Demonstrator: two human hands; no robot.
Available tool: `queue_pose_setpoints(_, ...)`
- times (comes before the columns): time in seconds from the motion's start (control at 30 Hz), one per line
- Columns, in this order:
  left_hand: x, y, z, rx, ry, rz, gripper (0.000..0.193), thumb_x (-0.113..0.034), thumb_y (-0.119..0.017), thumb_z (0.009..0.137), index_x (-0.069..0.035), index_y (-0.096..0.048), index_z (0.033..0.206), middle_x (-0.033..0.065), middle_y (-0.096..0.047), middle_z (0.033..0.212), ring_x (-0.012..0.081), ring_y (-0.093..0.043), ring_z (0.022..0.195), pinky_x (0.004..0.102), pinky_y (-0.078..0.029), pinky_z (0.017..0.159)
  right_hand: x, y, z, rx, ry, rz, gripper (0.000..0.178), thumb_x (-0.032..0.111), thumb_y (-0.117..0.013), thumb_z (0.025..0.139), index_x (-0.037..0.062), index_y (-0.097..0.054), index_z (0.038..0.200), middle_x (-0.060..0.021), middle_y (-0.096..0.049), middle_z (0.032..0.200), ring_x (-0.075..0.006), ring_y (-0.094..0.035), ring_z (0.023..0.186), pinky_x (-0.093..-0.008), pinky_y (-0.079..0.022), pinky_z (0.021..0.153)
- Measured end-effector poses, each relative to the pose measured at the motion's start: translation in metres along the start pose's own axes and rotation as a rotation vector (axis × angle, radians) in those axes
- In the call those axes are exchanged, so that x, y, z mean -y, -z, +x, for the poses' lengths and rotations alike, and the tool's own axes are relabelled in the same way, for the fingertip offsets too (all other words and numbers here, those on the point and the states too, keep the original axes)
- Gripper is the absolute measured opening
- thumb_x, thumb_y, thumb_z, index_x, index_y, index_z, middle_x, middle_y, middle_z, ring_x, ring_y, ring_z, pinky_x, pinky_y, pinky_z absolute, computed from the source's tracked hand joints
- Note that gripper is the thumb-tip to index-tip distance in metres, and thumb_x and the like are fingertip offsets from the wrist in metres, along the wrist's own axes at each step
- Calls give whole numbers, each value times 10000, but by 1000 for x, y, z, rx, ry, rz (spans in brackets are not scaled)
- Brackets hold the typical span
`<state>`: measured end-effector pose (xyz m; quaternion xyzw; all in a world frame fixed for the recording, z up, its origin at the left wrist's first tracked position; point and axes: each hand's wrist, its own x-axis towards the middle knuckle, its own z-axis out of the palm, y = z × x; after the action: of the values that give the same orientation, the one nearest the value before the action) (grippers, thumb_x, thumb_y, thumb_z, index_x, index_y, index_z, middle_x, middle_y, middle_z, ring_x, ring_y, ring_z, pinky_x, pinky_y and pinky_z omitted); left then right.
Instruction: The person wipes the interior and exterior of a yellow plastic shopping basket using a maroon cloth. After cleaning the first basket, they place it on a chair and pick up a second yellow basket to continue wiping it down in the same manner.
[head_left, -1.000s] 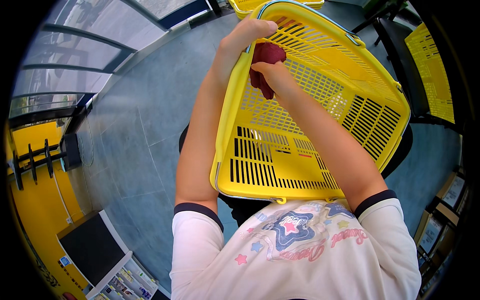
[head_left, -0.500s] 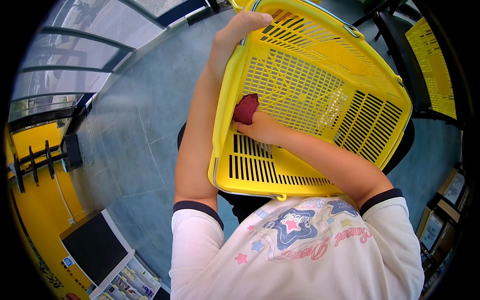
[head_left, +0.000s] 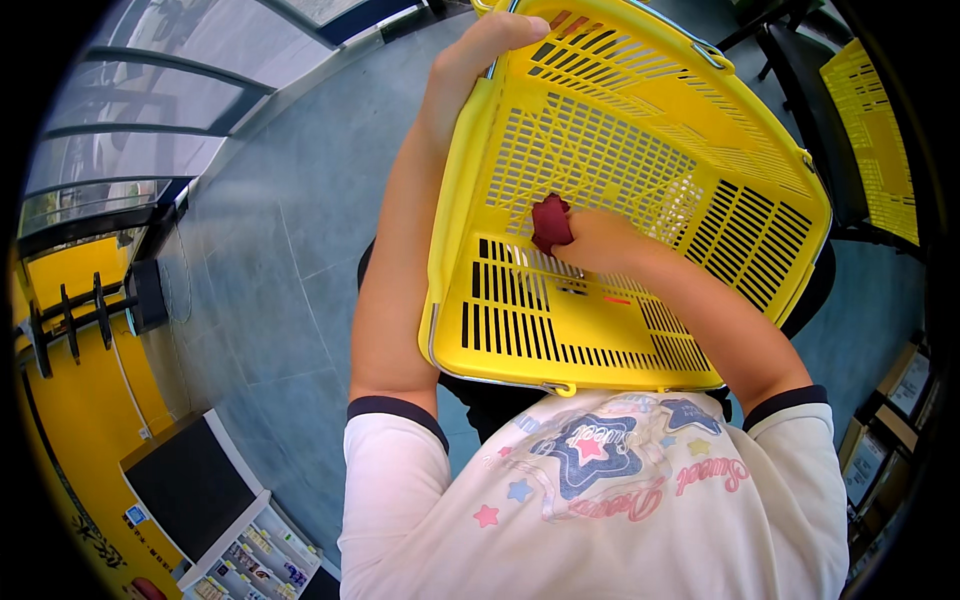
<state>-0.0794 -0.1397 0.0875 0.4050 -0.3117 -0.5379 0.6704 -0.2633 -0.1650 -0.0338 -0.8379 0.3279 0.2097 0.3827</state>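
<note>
A yellow plastic shopping basket point(head_left: 455, 215) with slotted walls lies tipped in front of my body, its open side toward me. My left hand point(head_left: 482, 48) is closed round its far left rim, thumb over the edge; the other fingers are hidden behind the wall. Inside the basket, my right hand point(head_left: 605, 242) grips a crumpled dark red cloth point(head_left: 551, 224). The cloth is against or just above the slotted inner surface; I cannot tell which. Thin metal handles run along the basket's rim.
At the far right stands a black chair point(head_left: 815, 120) beside another yellow basket point(head_left: 872, 140). Glass panels point(head_left: 150, 90) line the upper left. A shelf of small packages point(head_left: 255, 560) and a dark panel point(head_left: 190, 488) are at lower left, boxes point(head_left: 868, 465) at lower right. Grey tiles point(head_left: 270, 270) cover the floor.
My right hand has moved the dark red cloth to the right, away from the basket's left wall. The basket has shifted slightly right. My left hand keeps its hold on the rim.
</note>
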Motion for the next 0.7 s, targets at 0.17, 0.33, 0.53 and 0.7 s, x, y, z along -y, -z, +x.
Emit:
queue_pose_setpoints(0.17, 4, 9, 5, -24, -15, 28, 263, -304, -607, 817, -62, -627, 920, 62, -639, 860, 122, -585, 751, 250, -445, 660, -9, 22, -11, -222, 102, 866, 344, 231, -615, 869, 97, -587, 1184, -45, -650, 999, -145, -636, 876, -331, -526, 748)
queue_pose_setpoints(0.33, 5, 7, 9, -97, 48, 1, 244, -311, -609, 819, -74, -617, 872, 50, -626, 821, 121, -578, 725, 249, -440, 642, 24, -10, 11, -607, 282, 525, 258, 144, -566, 878, 91, -582, 1130, -102, -659, 985, -272, -646, 896, -377, -506, 787)
queue_pose_setpoints(0.53, 7, 17, 9, -44, -13, 53, 219, -301, -594, 838, -82, -612, 842, 37, -613, 766, 97, -546, 659, 236, -409, 585, 33, -63, 36, -508, 475, 618, 268, 121, -558, 862, 109, -583, 1128, -115, -661, 1002, -304, -637, 909, -389, -492, 790)
queue_pose_setpoints(0.7, 7, 17, 4, -81, -66, 61, 212, -298, -602, 831, -86, -609, 821, 31, -605, 731, 96, -527, 621, 234, -396, 566, 32, -56, 41, -250, 394, 619, 275, 113, -538, 869, 118, -594, 1138, -122, -675, 1001, -274, -647, 923, -386, -491, 805)
